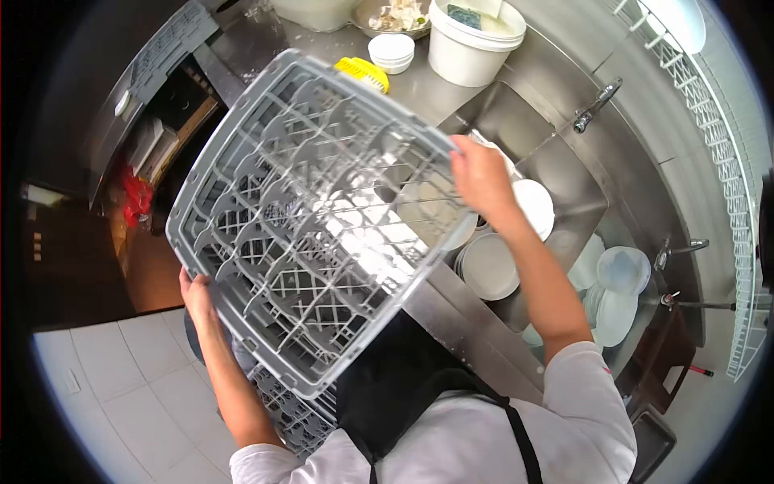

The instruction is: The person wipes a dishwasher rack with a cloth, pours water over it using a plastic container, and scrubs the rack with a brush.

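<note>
A grey plastic dishwasher rack point(278, 266) is held up in front of me, tilted, with no dishes in it that I can see. My left hand point(196, 292) grips its lower left corner, fingers partly hidden behind the rim. At the upper right corner, my right hand point(484, 177) is closed around the frame. Through the lattice the steel counter shows. Just past my right hand, a sink point(500, 109) holds stacked white plates point(490, 266) and another white dish point(534, 208).
Behind the rack stand a white bucket point(463, 52), small white bowls point(392, 50) and a yellow brush point(363, 73). A second basin holds white dishes point(617, 310) in water, below a faucet point(597, 105) and another tap point(681, 250). Another grey rack point(294, 415) is low beside me.
</note>
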`<control>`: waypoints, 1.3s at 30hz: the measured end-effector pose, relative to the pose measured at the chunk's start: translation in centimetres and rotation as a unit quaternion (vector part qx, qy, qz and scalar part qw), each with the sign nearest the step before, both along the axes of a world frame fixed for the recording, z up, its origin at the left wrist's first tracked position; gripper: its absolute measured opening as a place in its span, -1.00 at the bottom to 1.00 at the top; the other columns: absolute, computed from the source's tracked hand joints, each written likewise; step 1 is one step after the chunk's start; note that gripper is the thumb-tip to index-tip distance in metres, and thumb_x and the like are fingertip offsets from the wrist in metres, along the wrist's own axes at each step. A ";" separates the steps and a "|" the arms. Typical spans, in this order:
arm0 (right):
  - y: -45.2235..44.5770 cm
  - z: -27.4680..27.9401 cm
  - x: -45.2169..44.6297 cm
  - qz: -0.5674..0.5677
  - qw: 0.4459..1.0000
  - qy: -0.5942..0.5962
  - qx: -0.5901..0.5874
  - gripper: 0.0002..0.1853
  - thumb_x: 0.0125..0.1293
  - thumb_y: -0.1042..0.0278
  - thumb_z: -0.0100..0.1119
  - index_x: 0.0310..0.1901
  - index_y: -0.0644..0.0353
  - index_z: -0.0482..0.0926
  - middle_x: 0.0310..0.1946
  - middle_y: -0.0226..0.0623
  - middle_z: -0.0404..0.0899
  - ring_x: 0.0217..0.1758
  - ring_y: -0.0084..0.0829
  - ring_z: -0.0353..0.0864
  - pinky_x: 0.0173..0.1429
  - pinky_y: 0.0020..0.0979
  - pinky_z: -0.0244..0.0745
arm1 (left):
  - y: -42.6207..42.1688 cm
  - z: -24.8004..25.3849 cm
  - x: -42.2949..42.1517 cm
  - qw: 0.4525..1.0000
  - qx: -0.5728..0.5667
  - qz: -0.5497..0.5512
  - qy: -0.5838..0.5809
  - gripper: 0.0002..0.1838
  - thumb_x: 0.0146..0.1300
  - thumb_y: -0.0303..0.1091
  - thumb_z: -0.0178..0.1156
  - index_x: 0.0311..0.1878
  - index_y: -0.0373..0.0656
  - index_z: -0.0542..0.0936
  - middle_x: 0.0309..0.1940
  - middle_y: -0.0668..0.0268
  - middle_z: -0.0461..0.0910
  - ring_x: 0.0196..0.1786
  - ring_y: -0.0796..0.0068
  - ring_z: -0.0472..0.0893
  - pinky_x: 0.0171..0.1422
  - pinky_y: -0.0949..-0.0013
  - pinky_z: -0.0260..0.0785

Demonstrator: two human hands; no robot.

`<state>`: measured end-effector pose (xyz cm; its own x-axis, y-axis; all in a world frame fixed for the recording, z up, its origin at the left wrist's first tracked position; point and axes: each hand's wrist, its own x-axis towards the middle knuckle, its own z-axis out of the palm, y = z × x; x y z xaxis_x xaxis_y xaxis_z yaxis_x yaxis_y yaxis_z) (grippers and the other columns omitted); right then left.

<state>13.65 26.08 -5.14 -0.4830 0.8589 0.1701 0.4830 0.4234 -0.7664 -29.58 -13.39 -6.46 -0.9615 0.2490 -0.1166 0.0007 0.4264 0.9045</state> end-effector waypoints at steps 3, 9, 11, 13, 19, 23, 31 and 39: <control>-1.0 0.9 -2.6 0.039 0.999 0.007 -0.014 -0.75 0.41 0.26 0.20 -0.03 0.26 0.66 -0.26 0.13 0.70 -0.20 0.18 0.70 -0.05 0.00 0.57 | -3.4 -1.0 -4.6 0.999 -0.021 0.047 0.009 -0.49 0.10 -0.60 0.13 0.20 -0.23 0.52 -0.12 0.35 0.61 -0.13 0.52 0.54 0.04 0.43 0.39; 9.9 -4.6 -7.8 0.070 0.997 -0.018 -0.036 -0.55 0.34 -0.03 0.34 -0.09 0.28 0.72 -0.26 -0.01 0.75 -0.15 -0.07 0.76 -0.01 -0.14 0.62 | -3.9 -0.3 -5.6 0.998 0.033 0.031 0.036 -0.47 0.08 -0.66 0.10 0.19 -0.20 0.52 -0.14 0.37 0.62 -0.24 0.55 0.55 -0.13 0.44 0.43; 13.0 -7.9 -12.0 0.124 0.985 -0.094 0.078 -0.53 0.29 0.00 0.39 -0.05 0.30 0.68 -0.15 0.01 0.73 -0.03 -0.06 0.73 0.05 -0.12 0.61 | -3.0 0.2 -4.7 0.998 0.042 0.035 0.035 -0.46 0.07 -0.66 0.10 0.20 -0.19 0.51 -0.14 0.37 0.62 -0.25 0.55 0.55 -0.14 0.44 0.44; 15.3 -9.4 -16.5 0.169 0.954 -0.145 0.200 -0.50 0.24 0.03 0.44 0.01 0.31 0.64 -0.06 0.00 0.69 0.08 -0.04 0.68 0.11 -0.09 0.58 | -2.7 1.0 -3.9 0.998 0.048 0.038 -0.002 -0.36 0.05 -0.68 0.07 0.29 -0.14 0.46 -0.09 0.34 0.62 -0.20 0.50 0.58 -0.11 0.40 0.50; 16.3 -11.4 -21.1 0.212 0.879 -0.268 0.332 -0.45 0.14 0.13 0.48 0.08 0.29 0.57 0.03 -0.07 0.63 0.17 -0.02 0.56 0.23 -0.09 0.50 | -1.5 2.6 -2.2 0.992 0.090 0.000 -0.083 -0.04 -0.02 -0.73 -0.02 0.58 0.00 0.28 0.11 0.23 0.63 -0.07 0.33 0.67 -0.04 0.30 0.62; 14.4 -12.4 -18.0 0.247 0.917 -0.184 0.254 -0.53 0.15 0.23 0.44 0.07 0.19 0.59 0.12 0.01 0.52 0.18 0.00 0.51 0.23 -0.06 0.49 | -1.4 2.7 -2.1 0.991 0.096 -0.019 -0.088 0.03 -0.12 -0.76 -0.04 0.60 -0.02 0.27 0.19 0.23 0.61 -0.01 0.32 0.65 0.00 0.33 0.59; 13.4 -12.2 -15.5 0.162 0.978 -0.063 0.119 -0.35 0.14 0.32 0.38 0.29 0.02 0.38 0.16 0.14 0.45 0.20 0.24 0.48 0.32 0.03 0.45 | -2.6 0.5 -4.0 0.995 0.087 -0.040 -0.036 0.03 -0.13 -0.67 -0.01 0.61 -0.04 0.26 0.22 0.23 0.56 0.01 0.36 0.59 0.05 0.36 0.51; 0.4 -11.1 -1.7 0.097 0.888 0.284 -0.347 -0.25 0.18 0.31 0.23 0.47 0.11 0.34 0.29 -0.07 0.49 0.31 -0.27 0.52 0.34 -0.25 0.48 | -2.4 -1.1 -5.0 0.977 0.166 -0.130 -0.027 -0.01 -0.09 -0.63 0.01 0.60 -0.07 0.29 0.18 0.25 0.60 0.00 0.43 0.59 0.05 0.45 0.46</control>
